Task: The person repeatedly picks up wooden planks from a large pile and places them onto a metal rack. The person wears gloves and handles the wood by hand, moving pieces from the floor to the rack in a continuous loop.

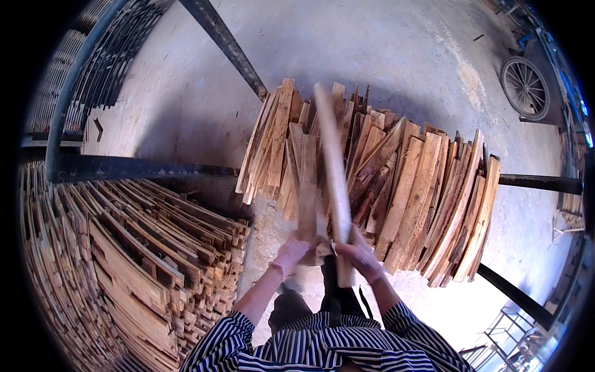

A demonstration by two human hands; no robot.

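My left hand, in a pale pinkish glove, is closed round the near end of a brown wooden board. That board points away from me over the pile. In my right hand, also gloved, is a longer, paler wooden plank, blurred by motion and tilted up to the left. Its lower end reaches past my fingers toward my body. Beyond both hands lies a wide pile of rough boards, set side by side across dark metal bars. How far the two held pieces are above the pile I cannot tell.
A tall stack of long boards stands at my left. Dark metal beams run across at the left, and another bar slants at the lower right. A spoked wheel is at the far right. More slats lean at the far left.
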